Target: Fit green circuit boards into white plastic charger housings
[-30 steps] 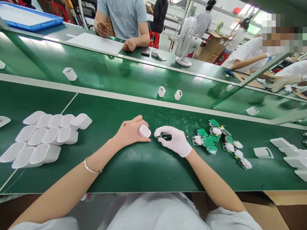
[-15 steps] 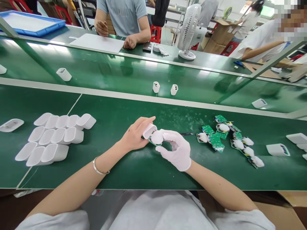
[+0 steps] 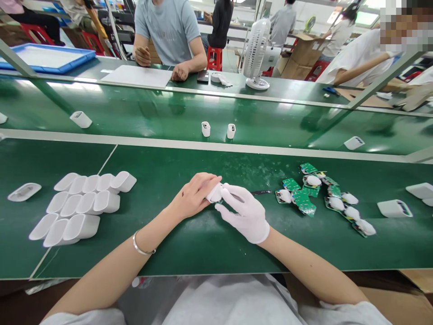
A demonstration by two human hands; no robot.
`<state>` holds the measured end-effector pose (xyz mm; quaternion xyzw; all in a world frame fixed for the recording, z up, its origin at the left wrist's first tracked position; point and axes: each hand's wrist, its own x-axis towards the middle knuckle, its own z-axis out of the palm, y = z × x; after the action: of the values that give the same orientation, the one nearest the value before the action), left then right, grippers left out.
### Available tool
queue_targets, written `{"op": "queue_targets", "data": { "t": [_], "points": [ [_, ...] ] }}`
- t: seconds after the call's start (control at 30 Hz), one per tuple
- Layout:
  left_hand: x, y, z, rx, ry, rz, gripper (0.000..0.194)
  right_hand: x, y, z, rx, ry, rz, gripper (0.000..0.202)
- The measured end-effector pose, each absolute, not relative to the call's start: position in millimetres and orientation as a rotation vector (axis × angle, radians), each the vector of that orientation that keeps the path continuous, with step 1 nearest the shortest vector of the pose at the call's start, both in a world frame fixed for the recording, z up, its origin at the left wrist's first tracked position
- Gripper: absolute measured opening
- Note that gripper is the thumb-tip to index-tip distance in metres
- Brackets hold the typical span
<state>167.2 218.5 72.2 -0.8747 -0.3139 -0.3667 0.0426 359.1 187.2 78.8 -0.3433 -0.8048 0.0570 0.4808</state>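
Note:
My bare left hand is wrapped around a small white plastic housing, low over the green bench. My right hand, in a white glove, pinches at the mouth of that housing with thumb and fingers. Between them is a circuit board, now mostly hidden inside the housing and behind the fingertips. Right of my gloved hand lie several green circuit boards with white padded parts on them. A thin dark tool rests just beyond the right hand.
Rows of white housings stand at left, near a flat white piece. Another housing lies at right. A green conveyor belt carries several housings. Across it, a person in a blue shirt sits beside a white fan.
The circuit board has gone from sticking out of the housing to mostly inside it, as my right hand moved closer to my left. Housings on the belt have shifted left.

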Motion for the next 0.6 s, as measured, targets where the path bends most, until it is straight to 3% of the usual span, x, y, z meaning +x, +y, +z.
{"op": "queue_targets", "data": {
  "t": [0.1, 0.23, 0.33, 0.5, 0.6],
  "points": [
    [169, 218, 71, -2.692, -1.003, -1.162, 0.048, 359, 189, 81, -0.919, -1.894, 0.321, 0.043],
    [174, 216, 72, -2.732, -0.997, -1.267, 0.046, 358, 193, 85, -0.958, -1.559, 1.119, 0.072],
    [179, 213, 72, -2.785, -0.924, -1.298, 0.047, 354, 197, 84, -0.961, -1.355, 1.564, 0.077],
    [182, 209, 71, -2.864, -0.985, -1.296, 0.044, 351, 200, 87, -1.155, -1.372, 1.502, 0.063],
    [179, 211, 71, -3.002, -1.194, -1.334, 0.038, 371, 208, 96, -1.33, -1.824, 1.073, 0.051]
  ]
}}
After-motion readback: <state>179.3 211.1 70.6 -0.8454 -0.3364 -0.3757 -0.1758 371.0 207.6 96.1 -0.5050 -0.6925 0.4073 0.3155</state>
